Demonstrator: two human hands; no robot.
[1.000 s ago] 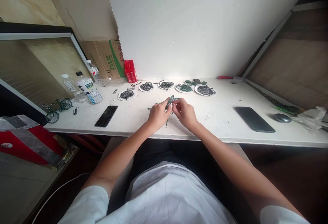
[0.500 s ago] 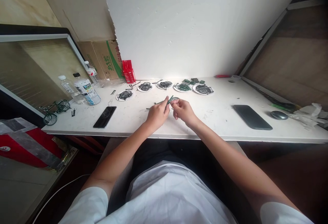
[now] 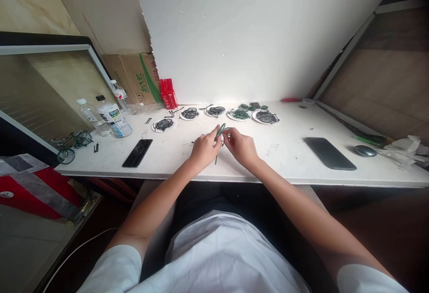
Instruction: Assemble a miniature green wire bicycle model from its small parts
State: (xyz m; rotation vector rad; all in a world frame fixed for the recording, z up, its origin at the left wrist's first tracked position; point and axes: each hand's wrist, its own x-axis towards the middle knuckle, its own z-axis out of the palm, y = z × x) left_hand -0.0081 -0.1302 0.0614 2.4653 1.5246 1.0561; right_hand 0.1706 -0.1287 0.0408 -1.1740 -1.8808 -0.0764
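My left hand [image 3: 205, 149] is closed around a partly built green model bicycle [image 3: 220, 131], held just above the middle of the white table. A narrow green wheel or mudguard edge stands up past the thumb, and a thin dark part hangs below the fingers. Close against it, my right hand [image 3: 240, 146] pinches the model from the other side; its fingertips hide the exact part gripped. Behind the hands is a row of white plates of small parts, among them a plate of green frames [image 3: 239, 114] and a plate of black parts [image 3: 267, 117].
An assembled model bicycle [image 3: 74, 144] stands at the table's left end, near plastic bottles [image 3: 115, 119]. A phone [image 3: 137, 153] lies left of my hands. Toward the right are a dark flat tablet-like slab [image 3: 330, 153] and a mouse [image 3: 365, 150]. A white board [image 3: 261, 43] rises behind.
The model has turned in my left hand, showing a rounded green edge and a thin part hanging below. My right hand has rolled inward, its fingertips closer to the left hand.
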